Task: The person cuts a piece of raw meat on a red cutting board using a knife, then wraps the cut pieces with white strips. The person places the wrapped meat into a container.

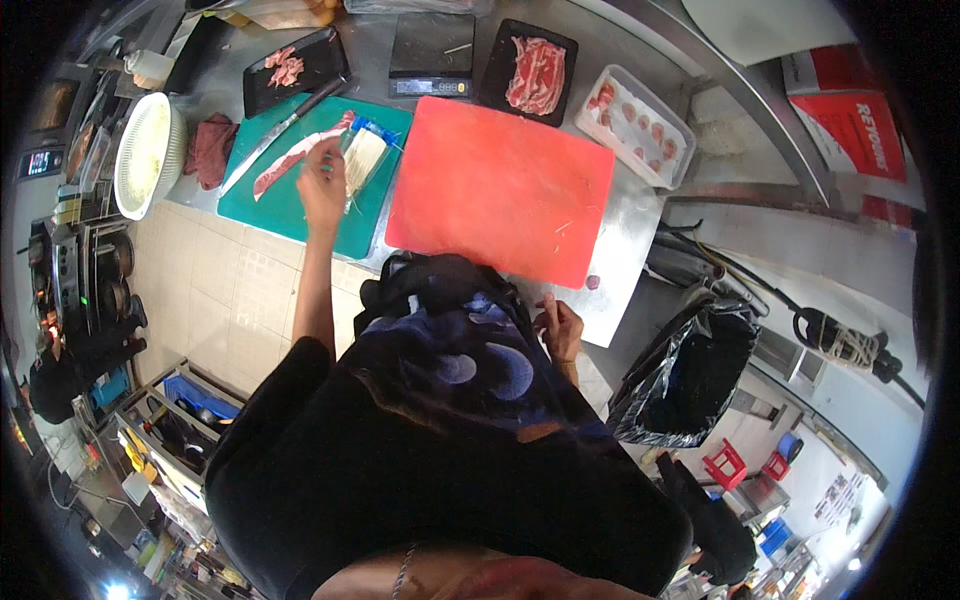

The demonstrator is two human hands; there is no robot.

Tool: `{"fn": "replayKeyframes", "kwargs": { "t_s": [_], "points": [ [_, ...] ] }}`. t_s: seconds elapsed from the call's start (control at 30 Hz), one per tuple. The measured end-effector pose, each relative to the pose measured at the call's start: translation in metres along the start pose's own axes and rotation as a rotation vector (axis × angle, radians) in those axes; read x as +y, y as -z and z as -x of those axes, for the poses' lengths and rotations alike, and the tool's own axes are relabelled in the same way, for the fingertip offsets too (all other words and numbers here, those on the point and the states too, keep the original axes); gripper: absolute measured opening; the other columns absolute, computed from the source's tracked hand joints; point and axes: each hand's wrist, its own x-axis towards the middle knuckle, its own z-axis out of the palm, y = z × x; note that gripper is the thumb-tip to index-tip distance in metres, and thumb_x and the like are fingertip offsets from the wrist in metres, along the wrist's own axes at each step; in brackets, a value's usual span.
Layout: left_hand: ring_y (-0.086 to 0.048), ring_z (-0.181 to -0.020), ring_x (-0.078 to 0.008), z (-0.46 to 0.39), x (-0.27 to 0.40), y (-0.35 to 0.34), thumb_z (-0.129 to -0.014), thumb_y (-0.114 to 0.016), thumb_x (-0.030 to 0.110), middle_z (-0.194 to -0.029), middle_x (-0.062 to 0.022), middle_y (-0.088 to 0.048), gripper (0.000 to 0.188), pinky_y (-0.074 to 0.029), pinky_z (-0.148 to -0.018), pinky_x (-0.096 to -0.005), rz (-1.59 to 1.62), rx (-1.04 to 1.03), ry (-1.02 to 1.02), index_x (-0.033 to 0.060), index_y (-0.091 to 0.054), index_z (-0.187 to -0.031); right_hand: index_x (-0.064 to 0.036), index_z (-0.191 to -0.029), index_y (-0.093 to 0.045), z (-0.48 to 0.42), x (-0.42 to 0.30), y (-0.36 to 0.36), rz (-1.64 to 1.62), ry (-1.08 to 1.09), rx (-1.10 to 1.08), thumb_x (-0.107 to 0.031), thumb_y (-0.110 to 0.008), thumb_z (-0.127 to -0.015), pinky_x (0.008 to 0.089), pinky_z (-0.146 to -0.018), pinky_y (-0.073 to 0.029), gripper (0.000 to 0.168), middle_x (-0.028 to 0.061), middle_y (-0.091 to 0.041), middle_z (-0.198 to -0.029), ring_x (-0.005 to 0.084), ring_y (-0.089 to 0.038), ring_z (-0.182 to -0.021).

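Over the green cutting board (292,221), my left hand (324,180) has its thumb and fingers bent close together; whether anything is between them is unclear. Just right of it lies an opened-looking plastic pack of enoki mushrooms (366,161) with a blue-printed end. A long strip of raw meat with a fat edge (289,166) runs behind my fingers. Left of that, a long knife (281,127) rests slanted on the board. My right hand (561,326) is low at the table's front edge, partly hidden by my clothing. Near it sits a small round meat piece (592,282).
A red cutting board (502,187) with a few mushroom scraps lies centrally. Behind are a digital scale (431,56) and black trays (491,90) (255,90) of raw meat. A plastic box (637,166) holds several small meat rolls. A white colander (176,161) stands left, a lined bin (686,382) right.
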Motion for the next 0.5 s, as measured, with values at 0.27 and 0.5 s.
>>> {"fn": "replayKeyframes", "kwargs": {
  "t_s": [0.27,0.5],
  "points": [
    [-0.061,-0.121,-0.0395,-0.057,-0.122,0.03,-0.098,-0.068,0.023,-0.132,-0.0186,-0.064,0.045,-0.048,-0.1,-0.0552,-0.729,-0.177,-0.168,0.0079,-0.058,-0.139,0.0,-0.082,-0.074,-0.015,0.032,-0.008,0.019,0.085,0.083,-0.041,-0.057,-0.108,0.0304,-0.051,-0.045,0.052,0.0068,-0.066,-0.062,0.0129,-0.059,-0.052],
    [-0.064,-0.117,-0.0419,-0.072,-0.125,0.027,-0.099,-0.067,0.025,-0.125,-0.0191,-0.066,0.037,-0.052,-0.094,-0.0531,-0.781,-0.336,-0.188,0.0065,-0.062,-0.13,0.002,-0.087,-0.073,-0.019,0.021,0.008,0.073,0.129,0.1,-0.038,-0.057,-0.109,0.0293,-0.054,-0.048,0.048,0.0078,-0.068,-0.064,0.0121,-0.06,-0.054]
  ]
}}
